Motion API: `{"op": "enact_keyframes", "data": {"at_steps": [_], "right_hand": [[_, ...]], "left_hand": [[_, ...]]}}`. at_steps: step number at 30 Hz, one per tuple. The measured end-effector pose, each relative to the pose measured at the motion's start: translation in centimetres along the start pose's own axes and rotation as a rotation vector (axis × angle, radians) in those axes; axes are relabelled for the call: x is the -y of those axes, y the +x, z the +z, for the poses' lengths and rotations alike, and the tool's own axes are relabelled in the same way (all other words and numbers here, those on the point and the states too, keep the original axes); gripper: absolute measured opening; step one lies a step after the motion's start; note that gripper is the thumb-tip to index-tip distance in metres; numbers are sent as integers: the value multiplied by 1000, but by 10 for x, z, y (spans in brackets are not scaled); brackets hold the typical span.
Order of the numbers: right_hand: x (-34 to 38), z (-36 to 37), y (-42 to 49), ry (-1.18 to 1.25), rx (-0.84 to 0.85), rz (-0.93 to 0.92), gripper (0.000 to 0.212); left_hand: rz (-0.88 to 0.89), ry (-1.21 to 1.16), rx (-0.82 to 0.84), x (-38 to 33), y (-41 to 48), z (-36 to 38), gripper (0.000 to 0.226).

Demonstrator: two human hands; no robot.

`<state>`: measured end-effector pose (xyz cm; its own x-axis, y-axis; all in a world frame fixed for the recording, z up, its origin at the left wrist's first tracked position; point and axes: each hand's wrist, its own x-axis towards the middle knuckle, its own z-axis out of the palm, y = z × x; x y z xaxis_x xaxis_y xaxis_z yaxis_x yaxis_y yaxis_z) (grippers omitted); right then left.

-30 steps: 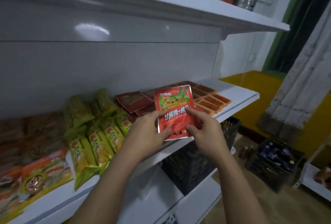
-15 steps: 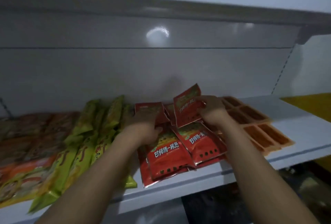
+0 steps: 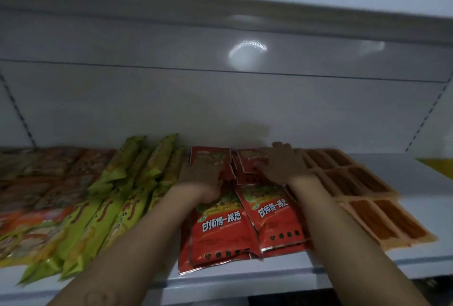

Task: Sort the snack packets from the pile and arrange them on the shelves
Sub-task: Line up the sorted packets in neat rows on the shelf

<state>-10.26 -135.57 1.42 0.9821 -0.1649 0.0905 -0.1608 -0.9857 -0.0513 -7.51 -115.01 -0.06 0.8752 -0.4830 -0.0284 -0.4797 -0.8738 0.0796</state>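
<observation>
While both arms reach in over the white metal shelf (image 3: 367, 264), the row reads as follows. Far left: flat orange-and-brown plastic snack packets (image 3: 36, 183), overlapping, too blurred for detail. Beside them: long yellow-green foil packets (image 3: 117, 202), laid front to back in a loose fan.

Left hand (image 3: 201, 173): palm down on the rear left one of the red foil snack packets (image 3: 220, 227). Its fingers look flat, pressing rather than gripping, though blur softens them. Two red packets lie at the shelf's front edge over others of the same kind, with two more behind them near the back panel.

Right hand (image 3: 282, 166): spread flat on the rear right red packet, fingers straight, nothing curled round it. Just beside that hand to the right lie clear orange-edged plastic packs of brown sticks (image 3: 362, 198), set out in a neat grid.

Judgement: the step in hand is seating and squaring the red group between the green and brown sorts. The next move probably calls for lifting both palms straight off without dragging the slick foil, then fetching more from the pile, which is out of view.
</observation>
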Motion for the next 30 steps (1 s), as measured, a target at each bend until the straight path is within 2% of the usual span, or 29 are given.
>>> {"op": "enact_keyframes", "data": {"at_steps": [3,9,13,19,25,30], "right_hand": [[2,8,3,43,75,-87,44],[6,4,-3,68,118,-96,45],[26,-13,-18,113,51,-87,54],[110,-43,-42,99,7,-188,80],[213,-48,-72,163,-87,-352,82],[317,-46,-97,265,-35,-449,84]], "left_hand": [[3,-34,-16,0,0,1,46],[18,-53,-14,4,-7,-2,47],[17,-51,-55,11,-18,-9,47],[21,-24,-241,59,-68,-27,45],[-182,74,-345,145,-156,-52,57],[-332,68,-380,226,-241,-61,69]]}}
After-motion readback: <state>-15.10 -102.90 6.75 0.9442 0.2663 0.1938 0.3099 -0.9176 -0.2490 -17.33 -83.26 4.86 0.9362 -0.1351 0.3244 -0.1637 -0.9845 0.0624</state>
